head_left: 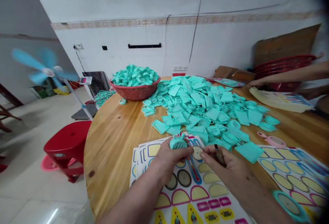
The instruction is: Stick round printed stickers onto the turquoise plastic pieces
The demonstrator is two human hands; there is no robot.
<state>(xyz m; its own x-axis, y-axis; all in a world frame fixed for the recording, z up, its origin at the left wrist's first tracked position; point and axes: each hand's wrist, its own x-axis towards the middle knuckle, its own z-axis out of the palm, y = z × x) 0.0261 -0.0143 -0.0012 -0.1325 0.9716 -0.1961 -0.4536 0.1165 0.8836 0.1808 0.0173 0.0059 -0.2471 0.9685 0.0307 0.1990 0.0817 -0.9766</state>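
My left hand (164, 157) is closed around a round teal plastic piece (178, 142) with slots and small knobs on its rim. Between my two hands is a round beige dial sticker (197, 152) with a dark edge, pinched at its right side by the fingertips of my right hand (228, 169). A slim dark metal tool (219, 154), its kind partly hidden, is tucked in the same hand. Under both hands lies a stack of printed sticker sheets (185, 196), showing round, half-round and thermometer shapes.
Teal plastic parts (195, 100) are heaped across the wooden table (113, 141). A red basket (136, 92) holds more. To the right are another sticker sheet (293, 169), a pink piece (273, 140) and a teal round piece (290, 205). A co-worker's hands (259, 82) handle sheets.
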